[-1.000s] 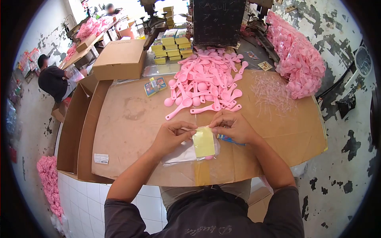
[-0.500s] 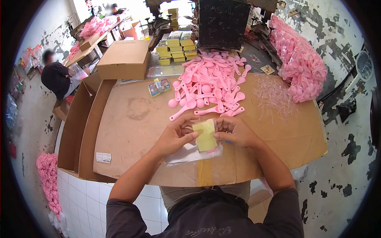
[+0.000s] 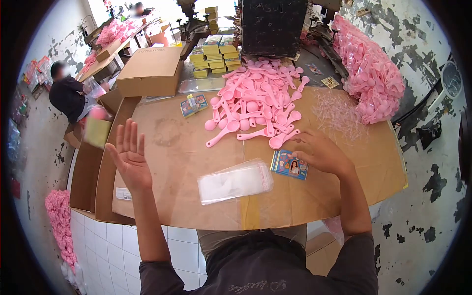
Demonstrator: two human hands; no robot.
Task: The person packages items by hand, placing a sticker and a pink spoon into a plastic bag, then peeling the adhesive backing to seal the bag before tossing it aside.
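My left hand (image 3: 131,160) is raised over the left side of the table, palm showing and fingers stretched out, with nothing in it. Just beyond its fingertips, a blurred packet with a yellow card (image 3: 97,132) and something pink hangs in the air over the open carton. My right hand (image 3: 324,152) hovers with fingers bent and apart, beside the near edge of the pink measuring spoons (image 3: 255,98). Below its fingertips lies a small stack of blue picture cards (image 3: 290,164). Clear plastic bags (image 3: 235,182) lie flat in front of me.
An open carton (image 3: 88,172) stands along the left edge, with a closed box (image 3: 150,71) behind it. Card stacks (image 3: 214,54) and a bundled card pack (image 3: 193,105) are farther back. A large bag of pink spoons (image 3: 366,73) is at right. Another person (image 3: 71,93) sits at left.
The yellow-card packet, held between both hands before, has left them and is over the carton at left. My left hand swung left and opened; my right moved right, uncovering the blue cards.
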